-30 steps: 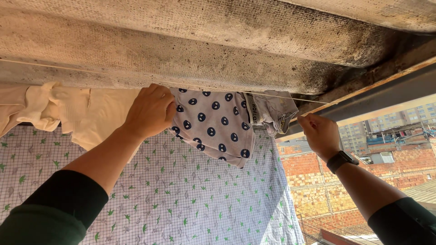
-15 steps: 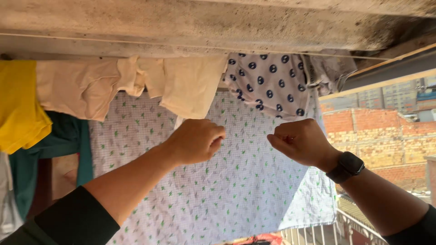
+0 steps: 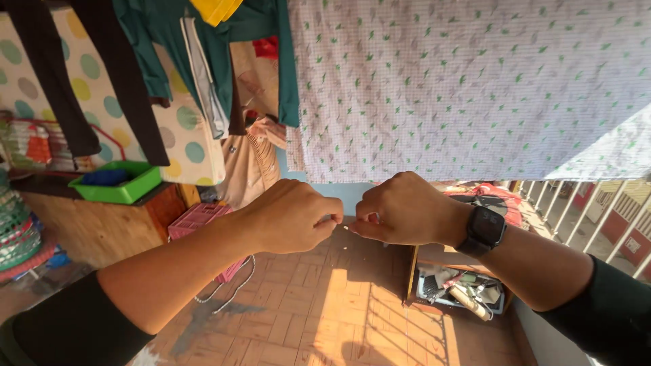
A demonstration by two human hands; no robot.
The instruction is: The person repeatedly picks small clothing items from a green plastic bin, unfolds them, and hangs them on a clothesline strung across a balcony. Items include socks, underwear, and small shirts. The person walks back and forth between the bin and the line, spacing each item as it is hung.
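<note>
Two bare hands met at the centre of the frame, raised in front of hanging laundry. The left hand (image 3: 291,215) came in from the lower left, its fingers curled into a loose fist with the fingertips pinched toward the thumb. The right hand (image 3: 401,209) came in from the lower right, also curled, its thumb and forefinger pinched together. The fingertips of the two hands almost touched. Whether anything was held between them could not be told; nothing clear showed there. A dark smartwatch (image 3: 483,230) sat on the right wrist, and both forearms ended in dark sleeves.

Above the hands, filling the upper right of the frame, hung a white checked sheet with small green leaf prints (image 3: 461,81). To its left, at the top centre, hung a dark green garment (image 3: 166,41), and at the upper left a black garment (image 3: 54,74) hung in front of a white cloth with coloured polka dots (image 3: 183,129).

At mid left, a green plastic tray (image 3: 119,183) rested on a wooden cabinet (image 3: 95,227), with a pink crate (image 3: 196,220) just beside it. Below the hands lay a sunlit brick-tile floor (image 3: 325,312). At the lower right, under the right wrist, a wooden box of tools (image 3: 458,288) stood on the floor, and white railing bars (image 3: 576,210) ran along the right edge.
</note>
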